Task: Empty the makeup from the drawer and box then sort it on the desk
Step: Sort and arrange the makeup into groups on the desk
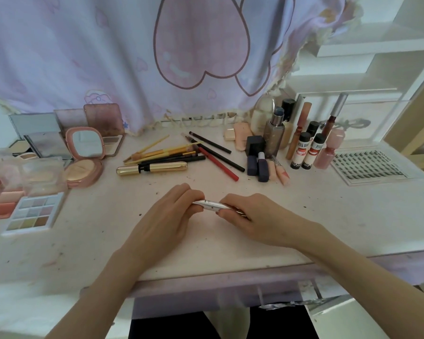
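Note:
A slim silver pen-like makeup stick [212, 205] lies level just above the desk [328, 216] near its front middle. My left hand [167, 216] pinches its left end with the fingertips. My right hand [252, 216] grips its right end, fingers curled over it, so that end is hidden. Sorted makeup lies beyond: a pile of pencils and brushes [181, 154] with a gold tube [152, 168] in the middle, palettes [32, 211] and compacts [86, 155] at the left, bottles and lip tubes [301, 143] at the right.
A tray of false lashes [367, 167] lies at the far right. A printed curtain [132, 57] hangs behind the desk and white shelves [365, 69] stand at the back right. Below the desk's front edge an open drawer [230, 297] shows.

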`<state>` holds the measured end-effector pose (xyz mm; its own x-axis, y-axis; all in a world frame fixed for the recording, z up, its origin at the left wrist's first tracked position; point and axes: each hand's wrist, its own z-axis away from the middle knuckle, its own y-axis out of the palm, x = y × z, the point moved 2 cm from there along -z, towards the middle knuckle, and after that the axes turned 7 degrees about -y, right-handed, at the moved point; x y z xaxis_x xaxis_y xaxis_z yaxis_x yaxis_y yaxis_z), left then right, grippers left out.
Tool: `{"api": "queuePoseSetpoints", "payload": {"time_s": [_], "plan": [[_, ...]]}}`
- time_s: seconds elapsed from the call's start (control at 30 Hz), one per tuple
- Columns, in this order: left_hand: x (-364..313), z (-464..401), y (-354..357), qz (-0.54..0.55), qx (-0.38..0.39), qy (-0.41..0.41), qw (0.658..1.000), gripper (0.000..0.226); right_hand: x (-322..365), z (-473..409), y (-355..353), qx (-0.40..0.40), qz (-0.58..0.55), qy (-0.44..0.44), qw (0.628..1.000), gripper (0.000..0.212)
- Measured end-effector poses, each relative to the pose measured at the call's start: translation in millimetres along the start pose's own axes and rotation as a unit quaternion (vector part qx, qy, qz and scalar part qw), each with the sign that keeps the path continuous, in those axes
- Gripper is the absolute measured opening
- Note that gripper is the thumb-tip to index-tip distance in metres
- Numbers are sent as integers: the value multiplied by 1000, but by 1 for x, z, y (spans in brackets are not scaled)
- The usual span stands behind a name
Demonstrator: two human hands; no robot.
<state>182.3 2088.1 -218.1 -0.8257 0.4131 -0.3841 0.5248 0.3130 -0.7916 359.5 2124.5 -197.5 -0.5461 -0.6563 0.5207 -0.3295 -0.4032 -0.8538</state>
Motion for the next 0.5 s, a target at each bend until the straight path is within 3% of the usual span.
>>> {"api": "queuePoseSetpoints", "payload": {"time_s": [0.17,0.37,0.5], "plan": [[2,0,-2,7,16,-41,999,46,-9,10,-18,-62,-126,27,990,20],[3,-3,0,75,61,-84,992,36,-6,11,-15,-124,-4,-66,990,15],[-1,-5,-2,99,88,-149,980,19,-9,9,-16,-171,-127,-16,977,8]]}}
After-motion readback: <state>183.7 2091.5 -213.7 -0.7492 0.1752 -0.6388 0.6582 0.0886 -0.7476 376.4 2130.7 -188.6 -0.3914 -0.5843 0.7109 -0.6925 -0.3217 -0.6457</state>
